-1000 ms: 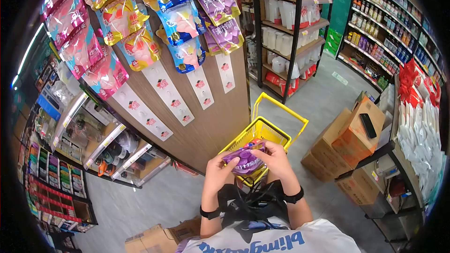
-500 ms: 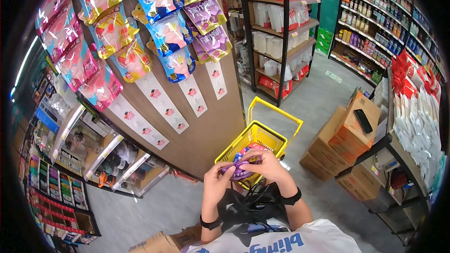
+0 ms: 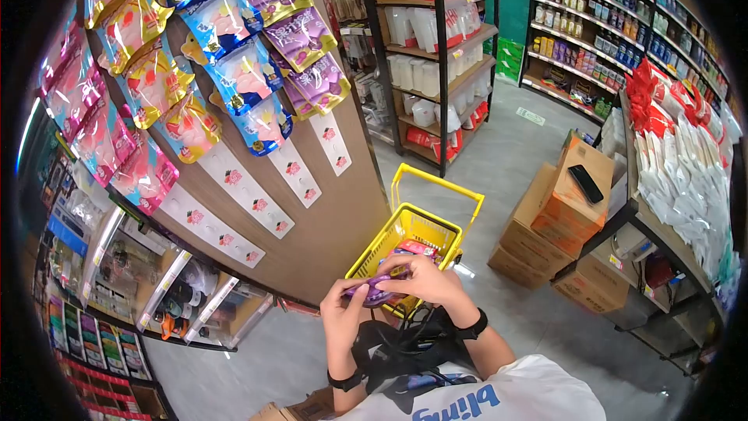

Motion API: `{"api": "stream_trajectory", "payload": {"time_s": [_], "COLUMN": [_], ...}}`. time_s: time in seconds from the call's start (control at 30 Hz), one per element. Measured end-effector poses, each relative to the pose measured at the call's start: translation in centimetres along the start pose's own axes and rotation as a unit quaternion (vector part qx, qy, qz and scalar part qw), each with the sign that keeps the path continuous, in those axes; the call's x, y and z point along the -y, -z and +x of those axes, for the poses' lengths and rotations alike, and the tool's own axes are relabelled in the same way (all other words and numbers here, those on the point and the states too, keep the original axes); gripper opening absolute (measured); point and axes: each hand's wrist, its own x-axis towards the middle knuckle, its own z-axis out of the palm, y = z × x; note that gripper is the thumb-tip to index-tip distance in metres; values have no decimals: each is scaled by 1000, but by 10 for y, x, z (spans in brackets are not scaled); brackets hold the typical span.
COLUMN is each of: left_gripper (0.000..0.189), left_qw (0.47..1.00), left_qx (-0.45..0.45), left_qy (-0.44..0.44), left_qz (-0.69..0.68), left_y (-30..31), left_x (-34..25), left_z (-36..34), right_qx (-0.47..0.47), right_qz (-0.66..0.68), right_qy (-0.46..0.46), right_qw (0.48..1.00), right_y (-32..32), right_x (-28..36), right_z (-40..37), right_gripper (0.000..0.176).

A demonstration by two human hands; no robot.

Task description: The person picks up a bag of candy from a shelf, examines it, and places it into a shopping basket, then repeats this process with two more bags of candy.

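Observation:
Both hands are together low in the centre of the head view, over the near edge of a yellow basket (image 3: 436,224). My left hand (image 3: 343,313) pinches the left side of a purple packet (image 3: 377,293). At the packet's right side, my right hand (image 3: 425,279) has its fingers closed on the top edge. Part of the packet is hidden behind the fingers. More colourful packets (image 3: 415,247) lie inside the basket. To the upper left, purple candy bags (image 3: 319,84) hang in a column beside blue, yellow and pink ones on a brown panel (image 3: 335,218).
Stacked cardboard boxes (image 3: 573,195) stand at the right with a black phone (image 3: 586,184) on top. Behind the basket is a black-framed shelf rack (image 3: 442,70). A shelf of white bags (image 3: 682,179) runs along the far right. Glass-fronted shelves (image 3: 167,288) are at the lower left.
The view has shifted, so the hanging bags and shelves appear further left. Both hands stay on the purple packet, which is tilted a little differently between the fingers.

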Motion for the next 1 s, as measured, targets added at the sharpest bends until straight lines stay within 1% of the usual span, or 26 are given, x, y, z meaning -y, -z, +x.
{"api": "stream_trajectory", "payload": {"time_s": [0.1,0.27,0.4,0.47,0.6,0.7,0.8,0.9,0.97,1.0], "left_gripper": [11,13,14,13,13,13,13,14,14,14], "left_qw": [1000,998,999,1000,999,999,998,998,997,998], "left_qx": [4,17,3,2,-21,-43,-50,-47,-45,-44], "left_qy": [8,30,20,9,3,6,14,26,48,44], "left_qz": [-11,-44,-44,-23,-27,-31,-30,-31,-29,-28], "left_y": [0,-2,-1,1,4,6,8,8,8,8], "left_x": [-2,-7,-4,0,6,8,0,-2,-6,-7], "left_z": [0,0,1,2,0,1,0,0,-1,-1], "right_qx": [-7,-33,-44,-43,-29,-39,-59,-56,-80,-92], "right_qz": [-21,-42,-42,-52,-59,-38,-22,-68,-49,-40], "right_qy": [37,38,43,39,30,-31,29,46,55,59], "right_qw": [999,998,997,997,997,998,998,995,994,993], "right_y": [1,0,1,1,2,2,5,8,5,4], "right_x": [-2,-2,-2,-3,-3,4,-14,-17,-20,-21], "right_z": [0,0,0,0,0,-2,1,1,1,1], "right_gripper": [22,21,21,21,24,25,26,25,24,24]}}
